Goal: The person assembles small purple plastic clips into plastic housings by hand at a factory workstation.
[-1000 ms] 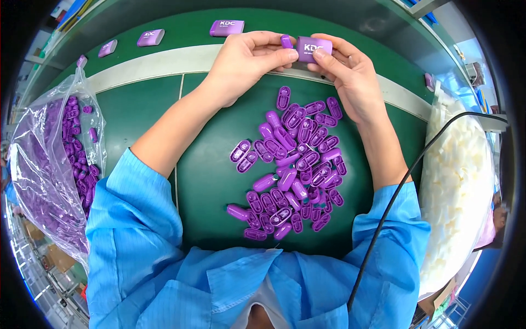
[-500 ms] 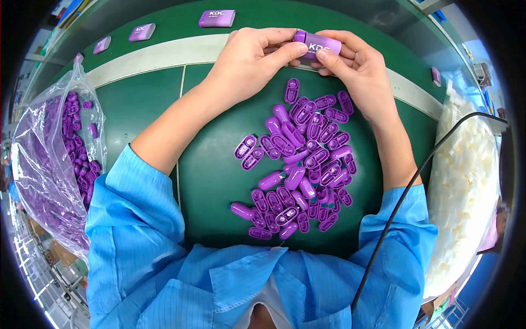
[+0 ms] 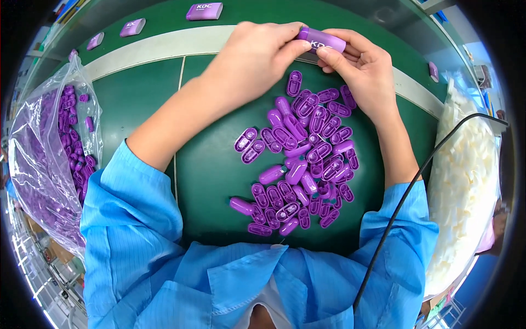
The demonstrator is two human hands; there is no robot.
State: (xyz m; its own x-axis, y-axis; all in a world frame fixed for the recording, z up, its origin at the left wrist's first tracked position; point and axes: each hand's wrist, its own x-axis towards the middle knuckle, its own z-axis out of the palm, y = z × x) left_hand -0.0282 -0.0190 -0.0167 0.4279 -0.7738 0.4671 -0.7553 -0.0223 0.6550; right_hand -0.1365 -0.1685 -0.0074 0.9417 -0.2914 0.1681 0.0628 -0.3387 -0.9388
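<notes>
Above the far edge of the green table, both hands hold a small purple flat-sided case (image 3: 332, 41) with white lettering and a darker cap at its left end. My left hand (image 3: 257, 57) has its thumb and fingers pinched on the capped end and hides part of it. On the right, my right hand (image 3: 364, 71) grips the body between thumb and fingers. Closer to me lies a loose pile of glossy purple oval caps (image 3: 296, 170), several with the hollow side up and others with the rounded side up.
Beyond a pale rail (image 3: 159, 48) runs a green belt (image 3: 263, 12) carrying spaced purple cases (image 3: 204, 11). A clear bag of purple parts (image 3: 41, 148) stands at left, a bag of whitish pieces (image 3: 463, 192) at right. A black cable (image 3: 402, 200) crosses near my right forearm.
The cases on the belt have shifted left. The held case has moved slightly right and tilts a little more, and my left fingers have closed further over its capped end.
</notes>
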